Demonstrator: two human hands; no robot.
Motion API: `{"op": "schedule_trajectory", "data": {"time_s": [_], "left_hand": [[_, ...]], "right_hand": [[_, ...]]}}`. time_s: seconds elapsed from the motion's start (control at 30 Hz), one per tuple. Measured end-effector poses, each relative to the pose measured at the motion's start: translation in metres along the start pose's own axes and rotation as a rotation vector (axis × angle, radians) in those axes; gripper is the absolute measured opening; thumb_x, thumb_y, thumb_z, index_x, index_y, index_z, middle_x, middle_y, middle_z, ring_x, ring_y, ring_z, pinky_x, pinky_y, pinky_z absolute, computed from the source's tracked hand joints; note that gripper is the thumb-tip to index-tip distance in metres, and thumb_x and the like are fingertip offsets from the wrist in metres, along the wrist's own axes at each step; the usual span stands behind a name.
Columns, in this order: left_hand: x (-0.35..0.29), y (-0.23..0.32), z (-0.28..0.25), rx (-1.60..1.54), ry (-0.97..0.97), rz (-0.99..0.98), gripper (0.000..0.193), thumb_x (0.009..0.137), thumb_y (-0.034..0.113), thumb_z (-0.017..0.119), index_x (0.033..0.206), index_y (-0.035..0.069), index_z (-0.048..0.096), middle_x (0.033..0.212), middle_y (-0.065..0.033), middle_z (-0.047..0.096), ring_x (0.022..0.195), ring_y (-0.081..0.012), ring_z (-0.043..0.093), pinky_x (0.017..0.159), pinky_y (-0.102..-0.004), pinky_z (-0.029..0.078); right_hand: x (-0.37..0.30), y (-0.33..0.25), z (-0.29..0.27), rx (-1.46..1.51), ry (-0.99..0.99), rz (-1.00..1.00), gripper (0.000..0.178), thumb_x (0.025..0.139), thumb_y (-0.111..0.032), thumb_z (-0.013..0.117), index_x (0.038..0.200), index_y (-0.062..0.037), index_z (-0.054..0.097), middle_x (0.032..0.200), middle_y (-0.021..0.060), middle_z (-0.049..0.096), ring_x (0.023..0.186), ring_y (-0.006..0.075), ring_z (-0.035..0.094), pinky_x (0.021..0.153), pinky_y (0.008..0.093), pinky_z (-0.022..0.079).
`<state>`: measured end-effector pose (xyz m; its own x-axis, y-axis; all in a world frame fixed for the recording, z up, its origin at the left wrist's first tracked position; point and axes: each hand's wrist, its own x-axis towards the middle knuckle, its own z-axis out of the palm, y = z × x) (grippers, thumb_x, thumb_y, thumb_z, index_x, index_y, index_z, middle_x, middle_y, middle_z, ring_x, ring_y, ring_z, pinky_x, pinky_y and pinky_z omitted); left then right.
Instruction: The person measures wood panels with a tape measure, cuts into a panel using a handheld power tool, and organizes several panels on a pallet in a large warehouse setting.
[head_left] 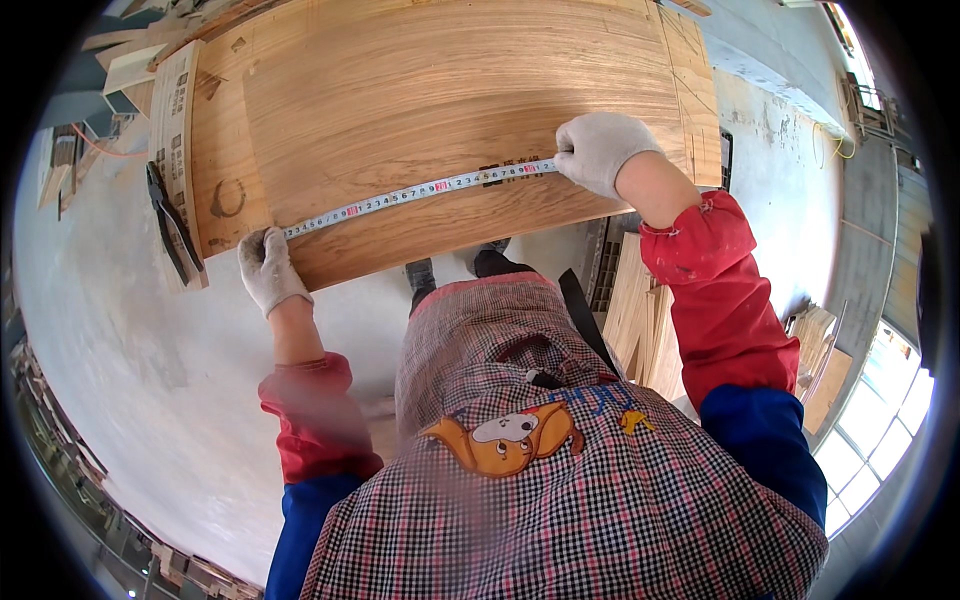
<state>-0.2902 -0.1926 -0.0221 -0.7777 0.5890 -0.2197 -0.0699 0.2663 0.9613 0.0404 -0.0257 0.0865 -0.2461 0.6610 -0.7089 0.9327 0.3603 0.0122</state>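
A pale tape measure (420, 193) with black and red markings stretches across a wood-grained panel (460, 85), near its front edge. At the tape's left end, my left hand (268, 270) in a whitish glove is closed on it, by the panel's front left corner. My gloved right hand (607, 155) grips the tape farther right, fingers curled over the panel; any tape case inside it is hidden. The panel lies on a slightly longer wooden board (222, 150) that shows at both ends.
Dark-handled pliers (172, 222) lie on a printed wooden strip (172, 130) at the left. Scrap wood (130, 70) is heaped at the far left. Below right of the panel stand light wooden boards (640, 310). A checked apron (560, 470) covers my front.
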Motion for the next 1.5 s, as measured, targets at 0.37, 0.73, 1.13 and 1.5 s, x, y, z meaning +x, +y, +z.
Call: {"op": "schedule_trajectory", "data": {"time_s": [0.37,0.73,1.13,1.5], "left_hand": [[0.001,-0.007,-0.002,0.03,-0.023,0.06,0.009,0.083,0.004,0.058,0.091,0.001,0.056,0.083,-0.0012,0.054,0.076,-0.0089,0.048,0.071,-0.0211,0.041],[-0.042,0.052,-0.015,-0.018,-0.049,0.408,0.044,0.085,0.014,0.058,0.121,-0.003,0.04,0.115,-0.0118,0.046,0.1,-0.0194,0.049,0.087,-0.0328,0.041],[-0.023,0.09,-0.011,0.583,-0.744,0.861,0.065,0.062,0.023,0.077,0.113,-0.002,0.046,0.102,-0.0178,0.055,0.095,-0.0341,0.055,0.085,-0.0414,0.044],[0.224,0.138,-0.001,1.32,-0.389,0.677,0.064,0.067,0.042,0.069,0.12,0.011,0.047,0.122,-0.0184,0.051,0.113,-0.035,0.049,0.091,-0.0431,0.041]], "right_hand": [[0.002,0.004,0.008,-0.032,0.105,-0.05,0.023,0.079,-0.027,0.05,0.085,-0.0116,0.067,0.081,0.0107,0.065,0.077,0.0298,0.061,0.069,0.0395,0.048],[-0.025,-0.074,0.024,1.04,0.138,-0.32,0.036,0.087,-0.034,0.055,0.104,-0.0016,0.058,0.084,0.0109,0.062,0.07,0.0183,0.058,0.068,0.0304,0.047],[-0.028,-0.182,0.068,1.21,0.582,-0.754,0.05,0.094,-0.034,0.047,0.133,-0.005,0.038,0.123,0.0076,0.046,0.108,0.014,0.048,0.091,0.0291,0.041],[-0.081,-0.165,0.162,2.003,-0.067,0.019,0.028,0.091,-0.027,0.054,0.108,-0.0052,0.057,0.089,0.0037,0.059,0.071,0.0122,0.055,0.066,0.0249,0.046]]}}
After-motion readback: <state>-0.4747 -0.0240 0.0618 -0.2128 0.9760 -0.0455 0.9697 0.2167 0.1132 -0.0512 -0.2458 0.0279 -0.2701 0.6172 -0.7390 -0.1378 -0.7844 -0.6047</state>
